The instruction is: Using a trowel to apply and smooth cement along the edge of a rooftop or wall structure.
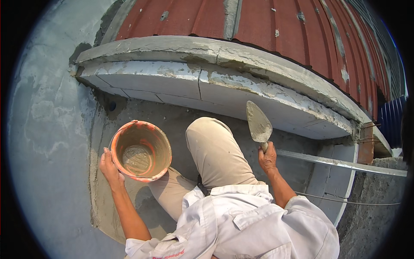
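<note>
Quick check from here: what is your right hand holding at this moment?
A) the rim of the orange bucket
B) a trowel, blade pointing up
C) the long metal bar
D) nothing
B: the right hand grips the handle of a trowel with its blade pointing up, while the left hand holds the rim of the orange bucket.

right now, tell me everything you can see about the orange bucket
The orange bucket is a round, open-topped pail, plastic by the look of it, its rim and walls smeared with grey-brown mortar. A shallow pool of wet grey mix lies at the bottom. It stands about upright on the mortar-covered floor, beside the person's bent knee. The left hand grips its near-left rim; nothing else touches it.
</note>
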{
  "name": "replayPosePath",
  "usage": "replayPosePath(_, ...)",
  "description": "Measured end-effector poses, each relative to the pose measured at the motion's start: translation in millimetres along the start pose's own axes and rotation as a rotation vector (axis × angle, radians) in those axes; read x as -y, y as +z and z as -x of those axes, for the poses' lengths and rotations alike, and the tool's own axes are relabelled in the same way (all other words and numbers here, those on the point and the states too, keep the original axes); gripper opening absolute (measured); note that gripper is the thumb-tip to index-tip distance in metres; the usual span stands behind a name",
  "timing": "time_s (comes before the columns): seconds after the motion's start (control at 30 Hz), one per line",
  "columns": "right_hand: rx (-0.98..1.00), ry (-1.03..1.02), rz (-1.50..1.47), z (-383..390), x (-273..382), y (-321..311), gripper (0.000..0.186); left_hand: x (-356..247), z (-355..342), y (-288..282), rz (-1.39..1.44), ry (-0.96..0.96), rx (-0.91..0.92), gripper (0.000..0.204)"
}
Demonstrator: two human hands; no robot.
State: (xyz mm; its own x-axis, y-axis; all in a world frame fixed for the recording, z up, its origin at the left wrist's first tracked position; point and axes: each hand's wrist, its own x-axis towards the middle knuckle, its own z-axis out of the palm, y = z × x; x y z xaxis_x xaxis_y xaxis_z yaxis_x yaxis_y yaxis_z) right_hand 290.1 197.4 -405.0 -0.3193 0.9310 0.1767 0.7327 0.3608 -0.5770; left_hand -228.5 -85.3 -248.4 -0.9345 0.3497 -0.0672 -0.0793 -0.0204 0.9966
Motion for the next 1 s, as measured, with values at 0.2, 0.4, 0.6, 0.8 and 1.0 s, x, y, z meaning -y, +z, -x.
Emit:
replayPosePath(0.2,0.145,0.027,-0.482,-56.2,99.7,-54.7,0.028,9.0,-2.7,-12.8,-0.034,-0.027,-0.036,0.033)
replayPosePath(0.4,0.290,0.306,-0.792,-89.6,94.0,-36.5,0.035,11.7,-6.0,-6.2,0.032,-0.018,0.042,0.034)
replayPosePath(0.6,0.150,0.114,-0.231,4.1,34.0,-78.8,0.022,1.5,2.3,4.3,0.016,-0.012,-0.056,0.033)
replayPosePath(0.8,-0.227,-0.065,0.177,-39.3,57.3,-153.9,0.026,9.3,-0.1,9.2,-0.025,0.007,-0.069,0.034)
replayPosePath(1.0,-0.248,-0.329,0.472,-60.5,32.3,-143.5,0.049,-2.7,2.7,21.3,0.041,-0.036,-0.068,0.033)
